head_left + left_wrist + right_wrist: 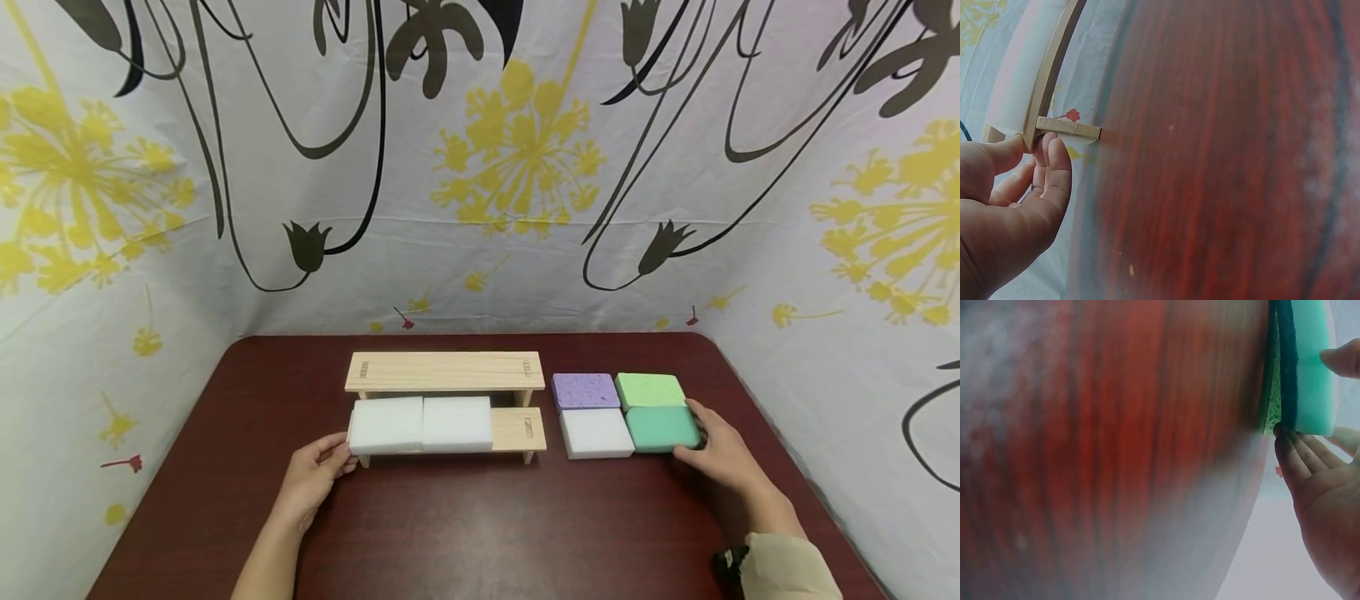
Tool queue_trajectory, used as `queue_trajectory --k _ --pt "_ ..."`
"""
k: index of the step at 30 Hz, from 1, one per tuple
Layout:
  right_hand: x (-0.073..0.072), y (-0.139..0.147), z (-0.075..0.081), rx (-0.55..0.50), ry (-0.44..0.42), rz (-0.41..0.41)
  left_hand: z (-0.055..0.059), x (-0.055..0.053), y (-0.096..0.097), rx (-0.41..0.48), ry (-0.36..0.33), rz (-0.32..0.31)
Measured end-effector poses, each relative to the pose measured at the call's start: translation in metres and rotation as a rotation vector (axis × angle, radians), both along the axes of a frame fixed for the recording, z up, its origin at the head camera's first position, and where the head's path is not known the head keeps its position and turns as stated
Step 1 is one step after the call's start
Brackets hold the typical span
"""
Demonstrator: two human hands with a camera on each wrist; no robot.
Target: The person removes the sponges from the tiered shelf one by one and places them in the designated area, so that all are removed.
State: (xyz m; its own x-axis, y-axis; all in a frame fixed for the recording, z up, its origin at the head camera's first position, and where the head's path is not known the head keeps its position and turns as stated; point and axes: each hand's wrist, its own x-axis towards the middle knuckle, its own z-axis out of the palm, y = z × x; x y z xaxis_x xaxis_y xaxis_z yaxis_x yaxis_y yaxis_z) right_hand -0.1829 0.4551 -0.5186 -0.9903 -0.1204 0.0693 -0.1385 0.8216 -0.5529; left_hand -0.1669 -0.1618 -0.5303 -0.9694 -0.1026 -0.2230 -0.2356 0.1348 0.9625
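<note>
Cloth [405, 179]: pale and fairly bright in the head view, dimmer around the table's far left corner.
Table [480, 521]: dark, with a soft glare toward the middle of its near edge.
Left hand [318, 471] and right hand [720, 450]: soft-edged shadows beside them on the wood.
White blocks [386, 425]: brightly lit tops, fairly sharp outlines.
Wrist views: hazy, wood grain softened.
Right wrist view: table edge bowed by distortion, whitish sheen along it.

Slim gap, shelf [445, 372] to purple sponge [587, 391]
</note>
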Motion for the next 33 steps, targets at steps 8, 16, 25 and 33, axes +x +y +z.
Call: queue_trajectory --k 8,16,25,33 --pt "0.002 0.0 0.001 0.0 0.079 0.002 0.001 0.0 0.001 0.0 0.005 0.004" --pt "0.003 -0.014 0.016 -0.037 0.153 -0.015 0.003 0.001 0.0 0.006 0.006 0.002" --pt "0.002 -0.051 0.033 -0.131 0.227 0.026 0.003 0.0 0.0 0.012 0.006 0.003" --pt "-0.001 -0.082 0.036 -0.153 0.25 0.07 0.002 0.0 0.0 0.01 0.003 0.001"
